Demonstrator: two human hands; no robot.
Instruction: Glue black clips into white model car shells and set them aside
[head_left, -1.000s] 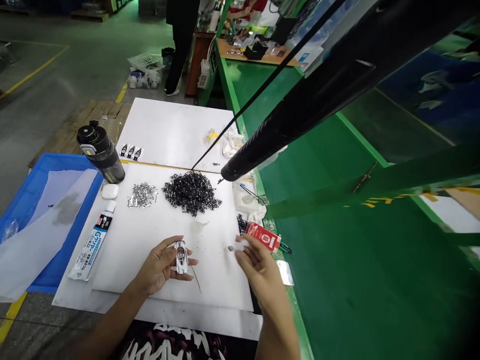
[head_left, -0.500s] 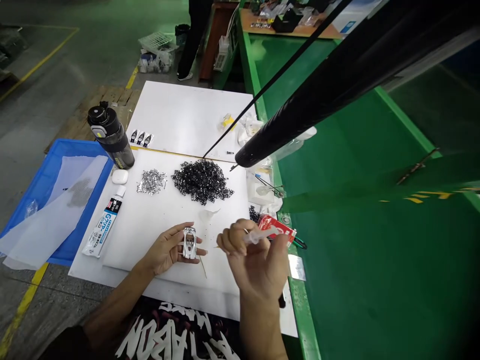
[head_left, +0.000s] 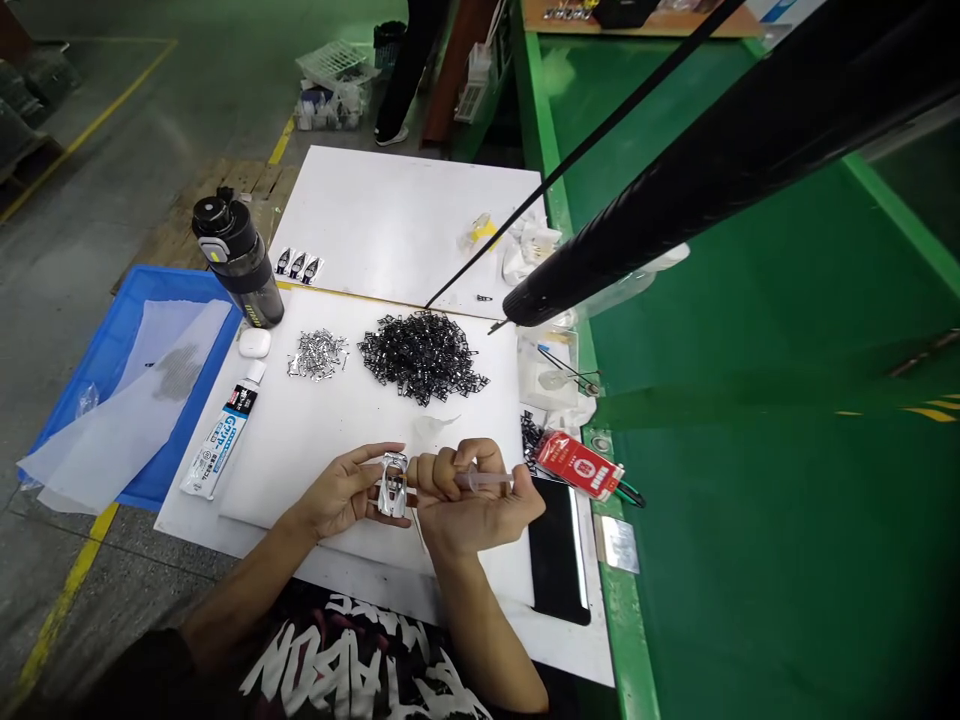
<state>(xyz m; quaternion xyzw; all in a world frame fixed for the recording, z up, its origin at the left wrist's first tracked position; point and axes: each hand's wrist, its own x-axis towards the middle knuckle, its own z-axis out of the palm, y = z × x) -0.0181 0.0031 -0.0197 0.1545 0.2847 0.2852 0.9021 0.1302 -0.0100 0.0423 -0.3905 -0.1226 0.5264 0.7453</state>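
My left hand (head_left: 346, 494) grips a small silver toy car body (head_left: 393, 484) by its edges, just above the white work mat (head_left: 300, 480). In my right hand (head_left: 472, 505) is a clear syringe (head_left: 484, 480), my fingers wrapped round its barrel and my thumb at the plunger end. The syringe's tip points left at the car body; whether it touches is hard to make out. Beyond my hands lie a heap of small black parts (head_left: 421, 358) and a smaller pile of silver parts (head_left: 318, 355).
On the left stand a black bottle (head_left: 238, 262), a white case (head_left: 255, 343), a glue tube (head_left: 225, 432) and a blue tray (head_left: 161, 285). A black pole (head_left: 637, 190) slants in from the upper right. A red packet (head_left: 579, 464) and a dark tablet-like slab (head_left: 559, 555) lie right.
My right hand has moved left with the syringe, up to the car body. The dark slab that it covered now shows. The whole view has shifted slightly.
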